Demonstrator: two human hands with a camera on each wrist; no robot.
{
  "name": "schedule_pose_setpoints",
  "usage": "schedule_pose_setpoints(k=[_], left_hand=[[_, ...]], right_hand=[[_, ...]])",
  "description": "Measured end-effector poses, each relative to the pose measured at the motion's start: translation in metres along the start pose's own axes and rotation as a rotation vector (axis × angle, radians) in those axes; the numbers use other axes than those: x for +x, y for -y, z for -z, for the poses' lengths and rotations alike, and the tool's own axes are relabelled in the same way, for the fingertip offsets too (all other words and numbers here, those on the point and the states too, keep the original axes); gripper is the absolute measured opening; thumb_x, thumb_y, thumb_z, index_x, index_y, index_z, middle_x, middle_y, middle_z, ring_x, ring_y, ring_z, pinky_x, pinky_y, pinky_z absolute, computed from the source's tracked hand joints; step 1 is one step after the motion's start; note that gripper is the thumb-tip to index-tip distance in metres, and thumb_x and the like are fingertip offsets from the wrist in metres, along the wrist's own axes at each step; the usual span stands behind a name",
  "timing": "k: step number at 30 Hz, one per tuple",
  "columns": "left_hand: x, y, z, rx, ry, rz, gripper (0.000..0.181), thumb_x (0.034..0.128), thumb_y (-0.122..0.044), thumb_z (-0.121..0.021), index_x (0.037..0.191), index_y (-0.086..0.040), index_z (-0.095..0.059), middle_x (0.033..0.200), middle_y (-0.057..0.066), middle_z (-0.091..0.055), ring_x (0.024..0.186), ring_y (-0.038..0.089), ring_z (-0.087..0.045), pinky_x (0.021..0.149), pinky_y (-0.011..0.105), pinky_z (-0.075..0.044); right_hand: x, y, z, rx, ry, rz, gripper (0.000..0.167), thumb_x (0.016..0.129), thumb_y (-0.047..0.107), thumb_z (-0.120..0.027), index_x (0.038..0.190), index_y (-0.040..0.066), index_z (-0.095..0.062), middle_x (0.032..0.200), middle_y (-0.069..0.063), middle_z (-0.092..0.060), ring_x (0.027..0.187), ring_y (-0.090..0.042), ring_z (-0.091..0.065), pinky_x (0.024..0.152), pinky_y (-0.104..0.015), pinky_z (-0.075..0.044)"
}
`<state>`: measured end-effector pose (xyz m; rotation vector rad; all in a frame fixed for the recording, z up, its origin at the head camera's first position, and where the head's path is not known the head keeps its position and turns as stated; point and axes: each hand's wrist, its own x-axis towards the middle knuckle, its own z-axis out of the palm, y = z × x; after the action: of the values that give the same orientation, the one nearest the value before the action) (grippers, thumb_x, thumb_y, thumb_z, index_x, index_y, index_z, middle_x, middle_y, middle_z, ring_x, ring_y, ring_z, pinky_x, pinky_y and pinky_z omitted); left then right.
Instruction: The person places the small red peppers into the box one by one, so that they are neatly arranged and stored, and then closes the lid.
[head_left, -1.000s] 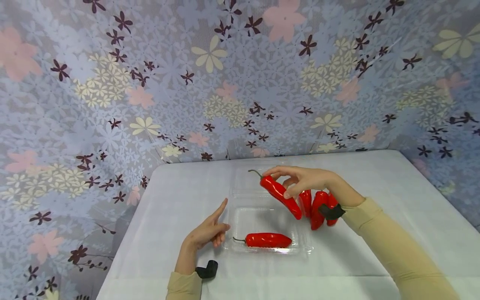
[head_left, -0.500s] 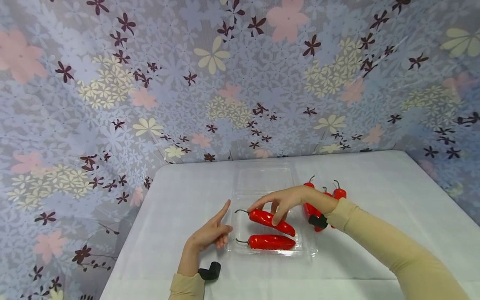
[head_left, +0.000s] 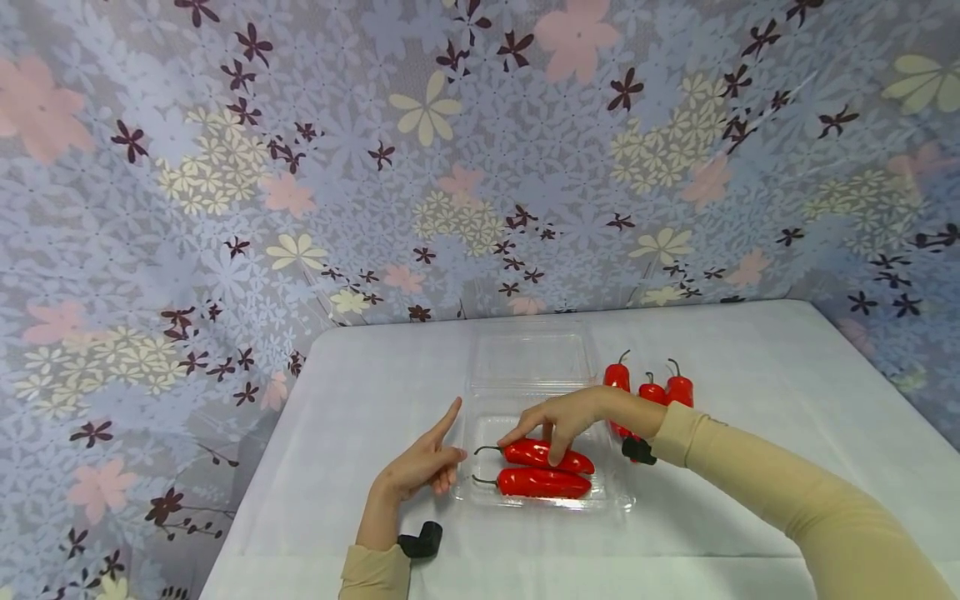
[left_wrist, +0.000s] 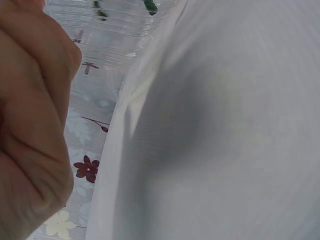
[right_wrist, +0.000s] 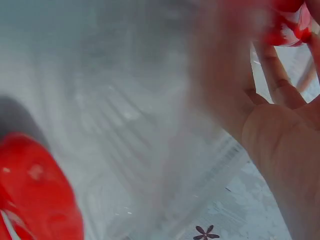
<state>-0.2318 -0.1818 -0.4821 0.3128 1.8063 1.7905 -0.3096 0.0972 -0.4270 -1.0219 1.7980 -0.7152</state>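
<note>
In the head view my right hand (head_left: 566, 421) pinches a long red chili pepper (head_left: 525, 452) between thumb and fingers, down inside a clear plastic clamshell container (head_left: 480, 429). Just in front of it, a second red pepper (head_left: 543, 483) lies in the same container, stem to the left. My left hand (head_left: 420, 462) is at the container's left edge, index finger straight, thumb pointing at the rim, other fingers bent. Whether the thumb touches cannot be told. Bent fingers (left_wrist: 35, 100) show beside the container's ribbed wall (left_wrist: 115, 35) in the left wrist view.
The container's hinged lid (head_left: 531, 354) lies flat behind it. Right of the container is a group of red peppers (head_left: 617, 377), partly hidden by my right forearm. A white cloth (head_left: 750, 467) covers the table, and a flowered curtain (head_left: 480, 167) hangs behind.
My right hand has brought the pepper down and toward me, from above the container into it, behind the other pepper. My left hand has hardly moved.
</note>
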Motion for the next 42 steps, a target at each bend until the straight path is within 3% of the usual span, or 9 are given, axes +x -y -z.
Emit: schedule_pose_setpoints(k=[16, 23, 32, 36, 42], left_hand=[[0.0, -0.001, 0.0, -0.003, -0.013, 0.001, 0.084, 0.0918, -0.005, -0.052, 0.153, -0.031, -0.001, 0.05, 0.0, -0.051, 0.04, 0.006, -0.049, 0.037, 0.019, -0.043], [0.0, -0.003, -0.001, 0.003, -0.007, -0.003, 0.084, 0.092, -0.004, -0.052, 0.153, -0.031, 0.0, 0.051, 0.0, -0.051, 0.04, 0.006, -0.049, 0.038, 0.019, -0.043], [0.0, -0.001, -0.001, 0.006, -0.01, 0.006, 0.084, 0.0923, -0.005, -0.052, 0.153, -0.03, 0.0, 0.051, 0.0, -0.051, 0.04, 0.007, -0.049, 0.038, 0.019, -0.043], [0.0, -0.001, -0.001, 0.01, -0.012, 0.004, 0.084, 0.0923, -0.005, -0.052, 0.153, -0.031, 0.0, 0.051, 0.0, -0.051, 0.04, 0.007, -0.049, 0.038, 0.019, -0.043], [-0.001, -0.001, 0.0, 0.014, -0.008, -0.002, 0.083, 0.0929, -0.005, -0.052, 0.153, -0.03, 0.0, 0.051, 0.0, -0.051, 0.04, 0.007, -0.049, 0.038, 0.019, -0.043]], right_hand=[[0.0, -0.008, -0.011, -0.085, -0.021, 0.014, 0.067, 0.08, 0.001, -0.067, 0.14, 0.025, -0.049, 0.121, 0.011, -0.05, 0.104, -0.008, -0.049, 0.083, -0.025, -0.049], [-0.004, -0.007, -0.007, -0.084, -0.081, 0.015, 0.067, 0.083, 0.006, -0.068, 0.143, 0.021, -0.044, 0.132, 0.005, -0.048, 0.113, -0.017, -0.048, 0.087, -0.027, -0.047], [-0.022, 0.0, 0.011, -0.031, -0.165, 0.141, 0.066, 0.088, 0.008, -0.063, 0.147, 0.012, -0.035, 0.144, -0.016, -0.037, 0.121, -0.041, -0.042, 0.09, -0.038, -0.047], [-0.032, 0.01, 0.02, -0.01, -0.22, 0.192, 0.065, 0.088, 0.011, -0.065, 0.147, 0.012, -0.036, 0.143, -0.013, -0.038, 0.121, -0.038, -0.044, 0.094, -0.046, -0.044], [-0.048, 0.026, 0.027, -0.011, -0.295, 0.275, 0.063, 0.09, 0.017, -0.064, 0.146, 0.011, -0.036, 0.143, -0.008, -0.04, 0.12, -0.027, -0.047, 0.093, -0.039, -0.045]])
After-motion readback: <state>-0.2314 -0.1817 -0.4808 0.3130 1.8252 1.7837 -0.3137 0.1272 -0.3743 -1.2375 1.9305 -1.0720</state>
